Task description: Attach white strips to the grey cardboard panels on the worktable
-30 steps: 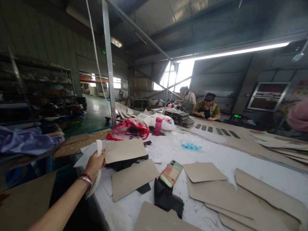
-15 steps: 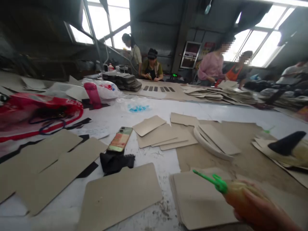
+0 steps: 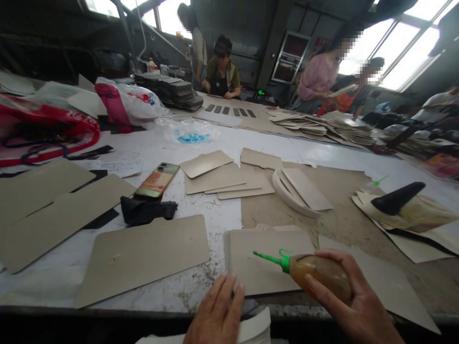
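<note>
My right hand is closed round a glue bottle of amber liquid with a green nozzle pointing left. The nozzle hovers over a stack of tan cardboard pieces at the table's near edge. My left hand lies flat with fingers stretched out, touching the lower left corner of that stack. Below it a white strip or roll shows at the table edge.
A large tan board lies left of the stack, with a phone and black cloth behind it. More boards, a white coiled strip, a black cone-tipped bottle and a red bag lie around. Several co-workers work at the far side.
The view swung right and down. The right hand with the glue bottle came up and left over the stack. My left hand entered and settled on the stack's corner.
</note>
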The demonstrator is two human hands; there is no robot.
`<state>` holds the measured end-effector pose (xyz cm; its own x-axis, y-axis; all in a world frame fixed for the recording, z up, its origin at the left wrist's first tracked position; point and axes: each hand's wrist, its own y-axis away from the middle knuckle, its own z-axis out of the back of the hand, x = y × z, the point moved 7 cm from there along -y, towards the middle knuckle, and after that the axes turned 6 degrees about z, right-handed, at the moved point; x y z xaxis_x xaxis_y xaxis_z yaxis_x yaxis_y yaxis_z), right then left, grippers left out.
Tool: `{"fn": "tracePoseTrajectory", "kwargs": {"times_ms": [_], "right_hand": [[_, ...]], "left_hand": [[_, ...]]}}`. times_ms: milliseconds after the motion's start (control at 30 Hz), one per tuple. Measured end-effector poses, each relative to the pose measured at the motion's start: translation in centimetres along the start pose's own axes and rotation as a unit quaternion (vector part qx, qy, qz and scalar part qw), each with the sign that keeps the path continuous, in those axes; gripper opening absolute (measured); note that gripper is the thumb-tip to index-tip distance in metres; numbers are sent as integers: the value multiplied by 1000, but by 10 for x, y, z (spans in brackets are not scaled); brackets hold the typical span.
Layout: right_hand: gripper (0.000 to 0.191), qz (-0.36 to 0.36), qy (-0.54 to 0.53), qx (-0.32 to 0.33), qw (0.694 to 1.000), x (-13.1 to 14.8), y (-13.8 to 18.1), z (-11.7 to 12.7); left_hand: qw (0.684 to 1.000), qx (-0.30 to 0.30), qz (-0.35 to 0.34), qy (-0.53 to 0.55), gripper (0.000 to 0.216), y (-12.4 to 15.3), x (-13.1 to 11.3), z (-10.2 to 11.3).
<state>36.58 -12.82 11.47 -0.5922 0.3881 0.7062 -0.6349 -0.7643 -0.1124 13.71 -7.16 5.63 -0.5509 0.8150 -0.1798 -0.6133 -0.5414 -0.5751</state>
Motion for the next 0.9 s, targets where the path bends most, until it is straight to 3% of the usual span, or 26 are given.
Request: {"fn": "tracePoseTrajectory", "kwargs": {"times_ms": [167,433,667,900], "right_hand": [[37,74,4,15,997,2,-5,-8],[33,123,22,48,991,7,-11,-21],[27,147,30,80,985,16,-9,-23],[24,147,50,74,985,17,-9,-11]], "left_hand": [[996,27,-81,7,35,-11,-13,-25],[997,2,-25,73,41,-4,-7,-31],[996,62,-7,65,38,-10,-8,-27],[995,66,-1,73,40,-8,-7,-28]]}}
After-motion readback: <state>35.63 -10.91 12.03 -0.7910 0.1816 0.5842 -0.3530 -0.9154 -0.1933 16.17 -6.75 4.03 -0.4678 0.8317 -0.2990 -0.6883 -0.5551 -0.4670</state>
